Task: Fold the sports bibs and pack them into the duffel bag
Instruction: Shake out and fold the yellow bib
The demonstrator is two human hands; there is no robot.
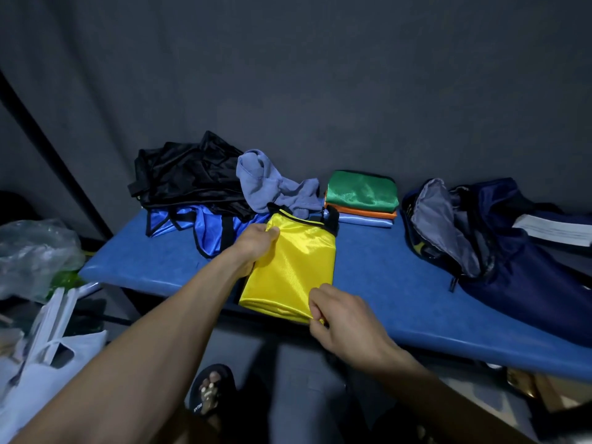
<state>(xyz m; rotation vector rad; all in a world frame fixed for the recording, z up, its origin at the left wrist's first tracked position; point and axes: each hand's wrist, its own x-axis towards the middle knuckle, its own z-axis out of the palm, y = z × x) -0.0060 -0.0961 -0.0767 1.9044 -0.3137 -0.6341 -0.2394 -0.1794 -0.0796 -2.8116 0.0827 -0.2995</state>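
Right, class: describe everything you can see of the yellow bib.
The yellow bib is shiny, finely meshed fabric with black trim along its far edge. It lies partly folded into a narrow oblong on the blue padded bench, its near end hanging over the front edge. The left hand grips its left side near the top; the right hand pinches its near right corner. Its far end touches the grey cloth.

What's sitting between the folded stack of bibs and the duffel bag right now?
Nothing: in the head view only bare blue table shows between the folded stack and the open duffel bag.
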